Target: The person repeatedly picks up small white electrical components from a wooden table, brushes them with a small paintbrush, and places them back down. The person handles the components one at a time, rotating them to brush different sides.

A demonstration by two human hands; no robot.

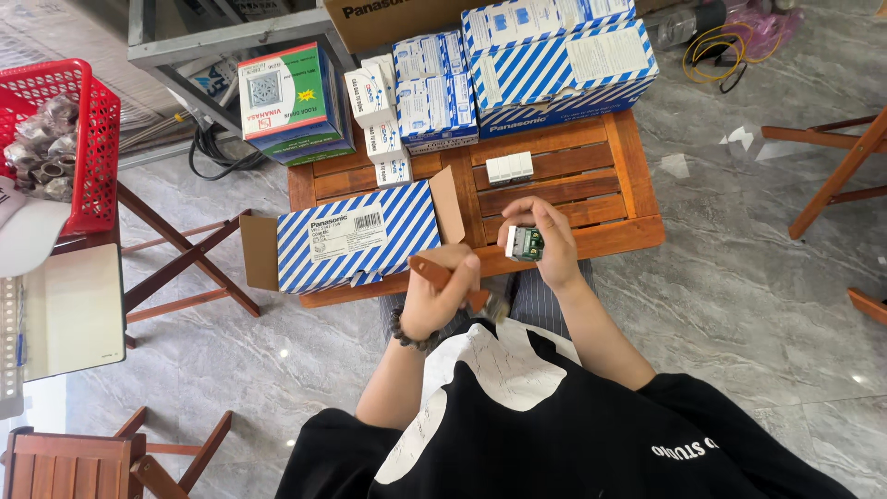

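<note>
the left hand [434, 296] is clamped around a brown-handled tool [443, 277], its long axis slanting from upper left by the thumb down to the right, where the tip [494, 310] points toward the lap, just below the right wrist. beside it, the right hand [545, 245] is closed on a small switch module [525, 243], gripped at its sides; the green and metal back faces up toward the camera, and its long axis looks roughly level, though it is too small to be sure. both are held just off the near edge of the low wooden table [637, 208]. the grip on the module looks light, so a push from the tool could twist it loose and drop it to the floor. just beyond the left hand lies an open blue-striped box [356, 236]; past the right hand rests a white switch piece [510, 167], then stacked striped cartons [554, 69]
</note>
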